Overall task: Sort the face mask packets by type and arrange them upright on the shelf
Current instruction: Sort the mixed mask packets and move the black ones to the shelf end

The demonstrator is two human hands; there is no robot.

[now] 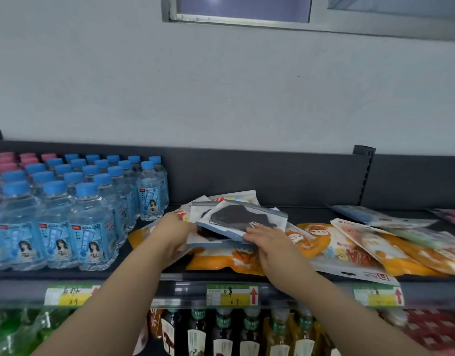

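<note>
A loose pile of face mask packets lies flat on the dark shelf (311, 213). On top, in the middle, are clear packets with black masks (236, 218). My left hand (173, 228) grips the left edge of that black-mask stack. My right hand (266, 238) rests on its front right corner, fingers over the packet. Under and to the right lie orange-and-white packets (331, 242), overlapping one another. A blue-mask packet (367, 216) lies further back right, and a pink one (452, 214) shows at the far right edge.
Rows of blue-capped water bottles (90, 222) fill the shelf's left side, close to my left hand, with pink-capped ones (8, 160) behind. Price labels (231, 294) line the shelf front. Drink bottles (247, 332) stand on the shelf below. A grey wall rises behind.
</note>
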